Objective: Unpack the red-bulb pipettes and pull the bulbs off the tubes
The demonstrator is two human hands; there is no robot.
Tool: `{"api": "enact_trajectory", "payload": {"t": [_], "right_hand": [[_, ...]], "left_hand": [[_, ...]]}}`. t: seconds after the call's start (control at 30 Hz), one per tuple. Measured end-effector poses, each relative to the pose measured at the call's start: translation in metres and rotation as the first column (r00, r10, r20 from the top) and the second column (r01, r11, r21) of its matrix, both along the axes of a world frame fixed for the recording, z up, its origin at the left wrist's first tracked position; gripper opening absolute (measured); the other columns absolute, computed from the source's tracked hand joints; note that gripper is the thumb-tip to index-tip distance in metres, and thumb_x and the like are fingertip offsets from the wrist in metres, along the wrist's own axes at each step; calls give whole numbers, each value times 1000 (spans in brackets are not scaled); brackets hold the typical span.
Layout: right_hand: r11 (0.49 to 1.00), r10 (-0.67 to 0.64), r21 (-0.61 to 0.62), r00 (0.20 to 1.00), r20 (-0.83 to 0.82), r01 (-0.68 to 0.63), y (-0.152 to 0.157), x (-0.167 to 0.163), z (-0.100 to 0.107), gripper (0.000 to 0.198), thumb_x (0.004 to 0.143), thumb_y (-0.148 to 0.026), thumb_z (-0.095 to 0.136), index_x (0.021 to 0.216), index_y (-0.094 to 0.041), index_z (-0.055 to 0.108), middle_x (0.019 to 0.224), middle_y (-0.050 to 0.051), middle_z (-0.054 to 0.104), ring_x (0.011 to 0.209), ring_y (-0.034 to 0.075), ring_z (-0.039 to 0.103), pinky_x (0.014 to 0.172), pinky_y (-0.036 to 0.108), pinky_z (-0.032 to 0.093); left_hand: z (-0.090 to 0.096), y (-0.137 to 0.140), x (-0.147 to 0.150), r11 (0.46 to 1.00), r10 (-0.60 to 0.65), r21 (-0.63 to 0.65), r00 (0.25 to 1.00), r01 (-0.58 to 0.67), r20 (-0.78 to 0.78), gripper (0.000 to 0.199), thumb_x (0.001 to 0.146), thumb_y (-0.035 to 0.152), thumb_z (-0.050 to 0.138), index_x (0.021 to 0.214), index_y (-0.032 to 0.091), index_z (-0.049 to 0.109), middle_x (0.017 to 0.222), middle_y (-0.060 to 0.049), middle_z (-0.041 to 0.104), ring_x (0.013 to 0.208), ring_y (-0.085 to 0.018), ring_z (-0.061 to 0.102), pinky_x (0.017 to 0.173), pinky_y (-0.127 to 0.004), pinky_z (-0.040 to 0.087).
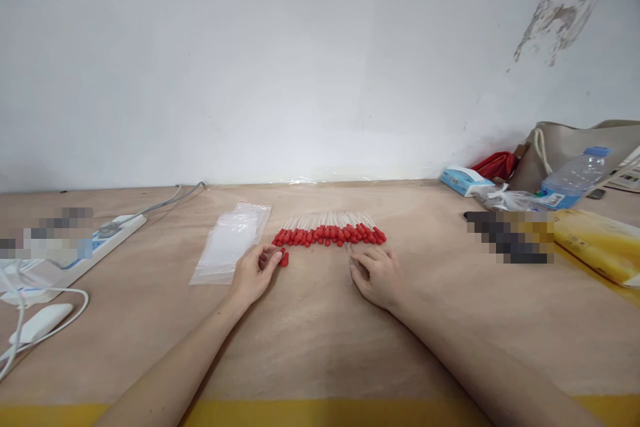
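Note:
A row of thin pale sticks with red tips (327,234) lies side by side on the table, the red ends toward me. My left hand (256,273) is closed in a pinch at the left end of the row, with small red pieces (285,259) at its fingertips; whether sticks are attached to them is hidden. Just below the row on the right, my right hand (379,275) rests with curled fingers on a clear, narrow plastic piece (349,275). Its exact kind is hard to make out. Beside my left hand lies a stack of clear zip bags (225,243).
At the left stand a white power strip (120,230), cables and a white adapter (43,323). On the right are a tissue pack (465,180), a plastic bottle (575,177), a grey bag (565,137) and a yellow package (595,243). A white wall closes the back.

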State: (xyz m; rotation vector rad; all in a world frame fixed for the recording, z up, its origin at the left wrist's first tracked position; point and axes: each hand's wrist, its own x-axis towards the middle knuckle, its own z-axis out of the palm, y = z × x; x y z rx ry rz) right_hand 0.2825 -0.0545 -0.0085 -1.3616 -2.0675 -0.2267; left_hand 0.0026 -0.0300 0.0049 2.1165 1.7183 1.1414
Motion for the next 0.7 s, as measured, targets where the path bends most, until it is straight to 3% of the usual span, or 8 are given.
{"api": "enact_trajectory", "payload": {"t": [0.2,0.3,0.43,0.6,0.7], "right_hand": [[1000,4,2,1000,-1,-4,0,1,1,20,80,-36,50,89,-22,62,81,3,64,81,18,54,75,32,29],[1000,-4,-17,999,-49,3,0,2,1,21,80,-36,50,92,-23,61,86,3,64,86,19,54,76,32,28],[998,-30,-50,990,-141,23,1,4,1,18,83,-32,46,90,-24,60,88,2,65,87,17,54,76,30,27],[992,-83,-112,981,-175,64,3,5,3,23,87,-28,38,78,-22,58,83,-1,64,82,15,53,74,30,26],[990,-99,-115,980,-174,80,3,5,3,25,87,-28,37,74,-21,57,79,0,64,79,15,53,74,30,27]], "left_hand": [[15,12,2,987,29,158,988,-5,-150,26,79,38,51,94,19,58,92,-5,59,84,-20,54,74,-32,45],[19,25,2,985,-13,162,967,56,-255,28,77,38,54,97,20,59,94,-5,59,91,-22,53,82,-35,42],[20,40,4,984,-66,133,940,116,-335,27,75,38,57,94,19,62,94,-5,60,88,-21,54,80,-34,42],[15,51,8,969,-143,158,954,189,-263,18,76,32,57,84,20,66,88,-4,64,82,-20,57,77,-33,45],[13,51,11,964,-126,215,979,159,-160,17,77,31,55,82,20,67,85,-4,65,81,-18,59,76,-31,46]]}}
